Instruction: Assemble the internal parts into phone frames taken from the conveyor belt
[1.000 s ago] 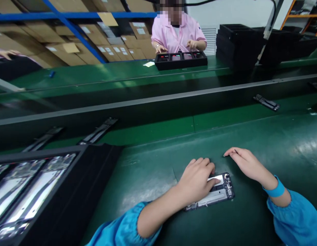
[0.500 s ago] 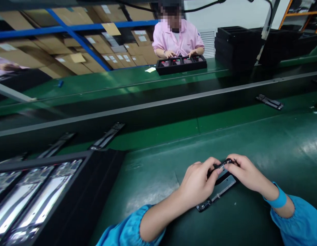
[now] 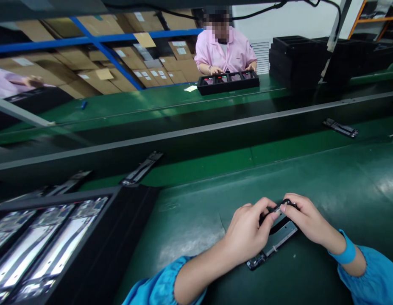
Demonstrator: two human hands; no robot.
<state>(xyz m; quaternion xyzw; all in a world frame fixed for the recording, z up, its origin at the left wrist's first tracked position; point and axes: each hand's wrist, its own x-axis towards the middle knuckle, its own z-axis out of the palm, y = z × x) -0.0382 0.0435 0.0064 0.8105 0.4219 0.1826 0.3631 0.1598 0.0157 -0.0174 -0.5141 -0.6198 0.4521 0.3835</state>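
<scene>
An open phone frame (image 3: 275, 241), silver inside with dark edges, lies on the green mat (image 3: 326, 186) in front of me, tilted up at its far end. My left hand (image 3: 249, 231) holds its upper part, thumb and forefinger pinching near the top corner. My right hand (image 3: 306, 218) grips the same top end from the right, its fingertips meeting those of the left. Both sleeves are bright blue, and a blue wrist band (image 3: 344, 252) sits on my right wrist.
A black tray (image 3: 97, 254) with several phone frames stands at the left. Loose black parts (image 3: 142, 168) (image 3: 340, 128) lie on the green conveyor belt. Across it, a person in pink (image 3: 224, 53) works at another black tray (image 3: 228, 81). Stacked black trays (image 3: 294, 55) stand at the back right.
A second ago the phone frame lay flat under my left hand, and my right hand rested open beside it. Both hands have since closed on its top end and tilted it up.
</scene>
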